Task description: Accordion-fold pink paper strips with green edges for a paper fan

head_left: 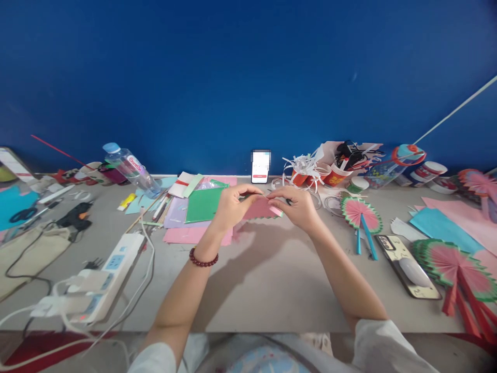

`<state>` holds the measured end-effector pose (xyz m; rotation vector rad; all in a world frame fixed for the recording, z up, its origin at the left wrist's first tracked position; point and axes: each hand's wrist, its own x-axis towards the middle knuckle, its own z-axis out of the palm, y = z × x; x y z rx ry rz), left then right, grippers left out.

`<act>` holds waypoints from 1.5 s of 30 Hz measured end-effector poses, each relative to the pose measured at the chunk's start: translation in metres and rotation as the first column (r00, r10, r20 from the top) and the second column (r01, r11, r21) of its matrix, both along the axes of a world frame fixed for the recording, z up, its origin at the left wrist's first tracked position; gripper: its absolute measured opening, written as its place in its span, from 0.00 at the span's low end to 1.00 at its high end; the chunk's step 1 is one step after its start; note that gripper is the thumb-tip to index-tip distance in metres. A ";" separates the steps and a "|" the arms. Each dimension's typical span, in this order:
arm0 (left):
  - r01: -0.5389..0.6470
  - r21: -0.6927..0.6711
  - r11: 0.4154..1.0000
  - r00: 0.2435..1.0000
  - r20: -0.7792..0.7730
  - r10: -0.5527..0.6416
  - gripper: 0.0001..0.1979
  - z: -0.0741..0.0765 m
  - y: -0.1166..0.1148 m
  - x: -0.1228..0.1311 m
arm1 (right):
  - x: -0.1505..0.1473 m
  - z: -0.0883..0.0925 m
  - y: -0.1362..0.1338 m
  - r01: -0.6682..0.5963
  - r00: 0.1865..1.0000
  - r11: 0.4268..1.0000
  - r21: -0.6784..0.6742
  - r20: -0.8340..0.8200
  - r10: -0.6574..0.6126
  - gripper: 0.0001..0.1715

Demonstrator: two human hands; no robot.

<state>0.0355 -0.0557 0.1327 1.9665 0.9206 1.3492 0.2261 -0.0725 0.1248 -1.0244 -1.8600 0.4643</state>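
A piece of pink paper (258, 209) with a green zigzag lower edge is held up over the middle of the table. My left hand (235, 203) pinches its upper part, thumb and fingers closed; a beaded bracelet sits on that wrist. My right hand (294, 205) grips the paper's right end, where a narrow pink strip or fold shows under the fingers. Both sets of fingertips nearly meet at the top edge. To the left of my left hand lie a green sheet (204, 204) and pink sheets (194, 235). The finer folds are hidden by my fingers.
A phone (261, 167) stands against the blue wall. Cups with paper strips (301, 176) are behind my right hand. Pink-green paper fans (361, 213) and a phone with a mouse (413, 272) lie right. A power strip (116, 269), cables and a tilted bottle (134, 168) are left.
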 end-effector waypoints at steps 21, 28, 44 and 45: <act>-0.008 0.035 0.999 0.991 -0.130 0.012 0.04 0.001 0.006 -0.009 | -0.005 -0.007 -0.001 0.140 0.983 0.972 0.190 0.093 -0.160 0.08; 0.025 0.215 0.976 0.925 -0.375 0.059 0.07 -0.006 0.008 -0.006 | -0.011 -0.017 0.004 0.111 0.952 0.952 0.285 0.243 -0.184 0.12; 0.047 0.448 0.893 0.929 -0.349 0.126 0.11 -0.022 0.024 -0.010 | 0.002 -0.022 0.018 0.102 0.992 0.991 0.082 0.065 -0.108 0.07; 0.049 0.448 0.893 0.931 -0.344 0.122 0.11 -0.022 0.024 -0.010 | 0.002 -0.022 0.017 0.107 0.991 0.990 0.089 0.070 -0.113 0.07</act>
